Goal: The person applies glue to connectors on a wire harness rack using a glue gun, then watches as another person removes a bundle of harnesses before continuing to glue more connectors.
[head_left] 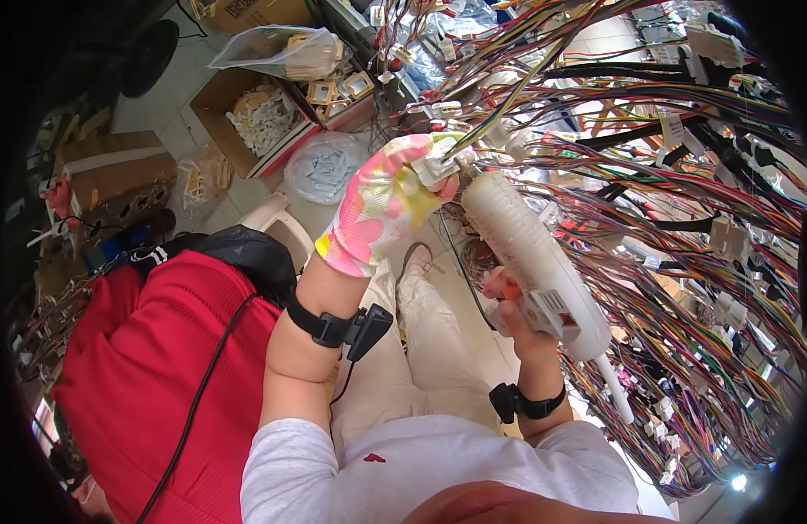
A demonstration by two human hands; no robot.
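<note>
My left hand [387,203], in a pink, yellow and white flowered glove, is raised and pinches a small white plastic connector [438,160] at the end of a bundle of coloured wires [508,83]. My right hand [512,310], bare, grips the handle of a white gun-shaped tool [530,253] with its blunt nose tilted up toward the connector, a finger on its orange trigger. The tool's nose stands just right of the connector, and I cannot tell if they touch. Both wrists wear black bands.
A dense wire harness [683,218] with many coloured wires and white connectors fills the right side. A person in a red top [150,367] sits close on the left. Open cardboard boxes [255,118] and plastic bags of parts [325,166] lie on the floor.
</note>
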